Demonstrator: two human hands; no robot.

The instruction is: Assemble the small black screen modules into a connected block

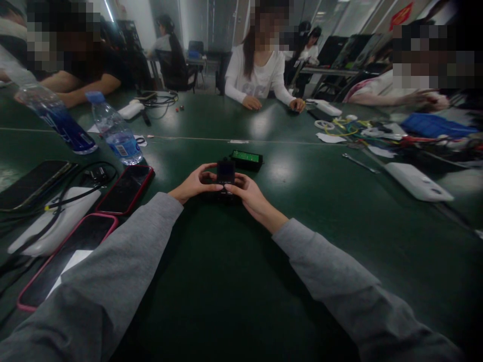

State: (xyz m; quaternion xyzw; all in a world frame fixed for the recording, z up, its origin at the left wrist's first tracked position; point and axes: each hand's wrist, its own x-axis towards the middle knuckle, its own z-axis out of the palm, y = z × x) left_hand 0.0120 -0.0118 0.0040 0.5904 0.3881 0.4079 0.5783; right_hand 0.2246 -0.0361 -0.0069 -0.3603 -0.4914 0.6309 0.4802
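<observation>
Between my two hands is a small black device with a dark square screen (226, 171), held just above or on the green table. My left hand (199, 182) grips its left side, thumb along the lower front. My right hand (247, 192) closes on the right side, its thumb meeting the other near the middle. The device's underside and back are hidden. Just behind it lies an open black case with a green circuit board (246, 157) inside.
To the left are phones (126, 188), a white power strip (53, 221) with black cables and two water bottles (115, 130). A wrench (360, 163), another white strip (418, 182) and tangled wires (350, 125) lie right. Across the table (302, 241) sit several people.
</observation>
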